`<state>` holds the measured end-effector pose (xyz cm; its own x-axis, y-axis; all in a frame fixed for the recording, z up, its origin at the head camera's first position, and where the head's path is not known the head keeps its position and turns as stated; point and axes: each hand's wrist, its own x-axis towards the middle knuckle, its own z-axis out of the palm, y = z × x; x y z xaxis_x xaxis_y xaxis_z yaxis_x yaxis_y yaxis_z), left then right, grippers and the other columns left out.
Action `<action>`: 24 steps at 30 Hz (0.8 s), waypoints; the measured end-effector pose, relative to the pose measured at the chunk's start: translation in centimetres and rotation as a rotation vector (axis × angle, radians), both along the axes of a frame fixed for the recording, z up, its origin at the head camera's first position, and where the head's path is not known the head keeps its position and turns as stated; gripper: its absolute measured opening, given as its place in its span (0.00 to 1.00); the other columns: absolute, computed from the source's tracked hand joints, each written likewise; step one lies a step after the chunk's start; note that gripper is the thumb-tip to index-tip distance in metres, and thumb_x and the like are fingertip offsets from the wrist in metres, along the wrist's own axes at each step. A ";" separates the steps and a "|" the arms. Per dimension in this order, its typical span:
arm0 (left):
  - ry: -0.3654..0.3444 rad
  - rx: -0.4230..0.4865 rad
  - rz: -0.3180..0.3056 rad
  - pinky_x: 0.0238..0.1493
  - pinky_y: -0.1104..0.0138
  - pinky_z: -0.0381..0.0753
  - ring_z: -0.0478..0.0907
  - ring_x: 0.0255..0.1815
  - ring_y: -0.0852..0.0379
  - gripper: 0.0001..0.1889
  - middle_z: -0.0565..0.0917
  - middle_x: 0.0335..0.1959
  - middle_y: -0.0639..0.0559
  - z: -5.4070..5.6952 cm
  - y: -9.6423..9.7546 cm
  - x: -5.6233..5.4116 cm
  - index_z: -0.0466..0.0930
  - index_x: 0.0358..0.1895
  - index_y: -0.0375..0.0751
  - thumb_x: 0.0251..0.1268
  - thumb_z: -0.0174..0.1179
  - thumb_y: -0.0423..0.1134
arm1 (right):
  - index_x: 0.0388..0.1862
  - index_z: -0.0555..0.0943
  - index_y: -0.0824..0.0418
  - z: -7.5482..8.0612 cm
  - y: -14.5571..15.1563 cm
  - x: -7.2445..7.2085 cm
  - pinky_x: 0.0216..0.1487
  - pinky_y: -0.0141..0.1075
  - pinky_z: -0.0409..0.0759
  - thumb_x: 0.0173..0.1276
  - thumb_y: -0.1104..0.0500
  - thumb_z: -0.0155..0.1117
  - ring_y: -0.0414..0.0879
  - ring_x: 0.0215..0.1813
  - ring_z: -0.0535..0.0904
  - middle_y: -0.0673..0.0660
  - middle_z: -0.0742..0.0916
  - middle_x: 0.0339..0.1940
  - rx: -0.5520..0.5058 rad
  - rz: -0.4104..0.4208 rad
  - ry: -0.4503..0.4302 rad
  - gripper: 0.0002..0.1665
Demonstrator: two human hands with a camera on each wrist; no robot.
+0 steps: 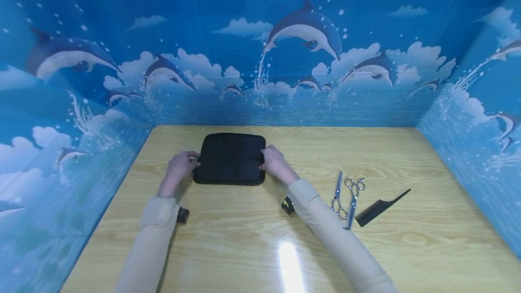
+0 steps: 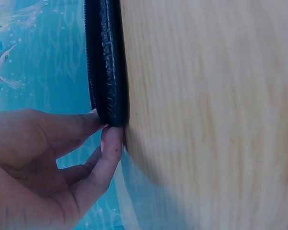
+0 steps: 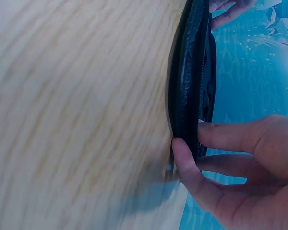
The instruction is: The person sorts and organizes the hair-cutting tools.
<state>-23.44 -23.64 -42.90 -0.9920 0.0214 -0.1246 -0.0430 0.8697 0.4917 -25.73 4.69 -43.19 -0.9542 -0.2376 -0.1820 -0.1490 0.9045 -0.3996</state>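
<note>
A flat black zippered case [image 1: 229, 159] with rounded corners lies at the back of the wooden table. My left hand [image 1: 181, 166] pinches its left edge between thumb and finger. On the opposite side, my right hand [image 1: 278, 164] pinches the right edge. The left wrist view shows the case's zipper teeth [image 2: 89, 62] along the rim, the left fingertips right at its corner. In the right wrist view, thumb and fingers lie on both sides of the case edge [image 3: 187, 81], beside the zipper. The inside of the case is hidden.
To the right lie two pairs of metal scissors, one slim pair [image 1: 338, 193] and another [image 1: 353, 198] partly behind the right sleeve. A black tail comb [image 1: 372, 211] is beside them. Blue dolphin-printed curtains [image 1: 244, 58] border the table [image 1: 228, 248] at the back and sides.
</note>
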 end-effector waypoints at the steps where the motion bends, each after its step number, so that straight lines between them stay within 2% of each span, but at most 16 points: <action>1: -0.001 -0.001 0.003 0.40 0.53 0.82 0.86 0.26 0.50 0.20 0.88 0.44 0.33 0.0 0.0 0.0 0.78 0.63 0.31 0.72 0.60 0.35 | 0.71 0.71 0.71 0.0 0.0 0.0 0.71 0.46 0.71 0.65 0.61 0.74 0.59 0.70 0.72 0.68 0.76 0.67 0.006 0.000 0.000 0.38; 5: 0.002 -0.018 0.008 0.34 0.56 0.80 0.86 0.27 0.50 0.20 0.88 0.42 0.35 0.1 0.2 0.1 0.78 0.63 0.31 0.72 0.61 0.36 | 0.72 0.70 0.71 -0.1 0.1 0.0 0.71 0.46 0.71 0.65 0.62 0.74 0.59 0.71 0.71 0.69 0.75 0.69 0.013 -0.003 -0.015 0.39; 10: 0.012 -0.036 0.006 0.33 0.57 0.80 0.86 0.29 0.49 0.20 0.88 0.45 0.35 -0.1 0.2 0.1 0.78 0.62 0.32 0.72 0.61 0.36 | 0.72 0.69 0.71 -0.1 0.1 0.2 0.71 0.45 0.71 0.66 0.62 0.73 0.59 0.71 0.71 0.69 0.74 0.70 0.018 0.004 -0.015 0.39; 14: 0.015 -0.037 0.004 0.33 0.57 0.79 0.84 0.27 0.50 0.19 0.88 0.40 0.36 -0.3 0.2 0.1 0.78 0.62 0.32 0.72 0.61 0.36 | 0.72 0.69 0.72 -0.1 0.1 0.4 0.71 0.46 0.71 0.66 0.62 0.73 0.60 0.70 0.71 0.69 0.75 0.69 0.026 0.007 -0.011 0.39; 17: 0.010 -0.038 0.001 0.34 0.55 0.79 0.84 0.27 0.50 0.20 0.88 0.39 0.36 -0.4 0.3 0.1 0.78 0.63 0.32 0.72 0.61 0.36 | 0.72 0.69 0.72 0.0 0.2 0.6 0.71 0.46 0.71 0.66 0.63 0.73 0.60 0.70 0.72 0.70 0.74 0.69 0.035 0.010 -0.014 0.39; 19: 0.010 -0.040 -0.001 0.36 0.54 0.80 0.85 0.29 0.48 0.20 0.88 0.42 0.35 -0.4 0.3 0.1 0.78 0.63 0.33 0.73 0.61 0.37 | 0.72 0.69 0.72 0.1 0.2 0.6 0.71 0.46 0.71 0.66 0.63 0.73 0.60 0.70 0.72 0.70 0.74 0.69 0.032 0.010 -0.016 0.39; 24: 0.032 -0.036 -0.014 0.44 0.48 0.82 0.86 0.41 0.39 0.19 0.86 0.50 0.32 -0.3 0.3 0.3 0.78 0.62 0.32 0.71 0.61 0.36 | 0.72 0.69 0.72 0.1 0.4 0.7 0.70 0.46 0.72 0.66 0.63 0.73 0.60 0.70 0.72 0.69 0.74 0.69 0.019 0.010 -0.014 0.39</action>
<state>-23.11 -23.30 -43.24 -0.9951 0.0317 -0.0938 -0.0151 0.8874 0.4608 -25.05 5.07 -43.13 -0.9491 -0.2435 -0.1997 -0.1526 0.9104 -0.3845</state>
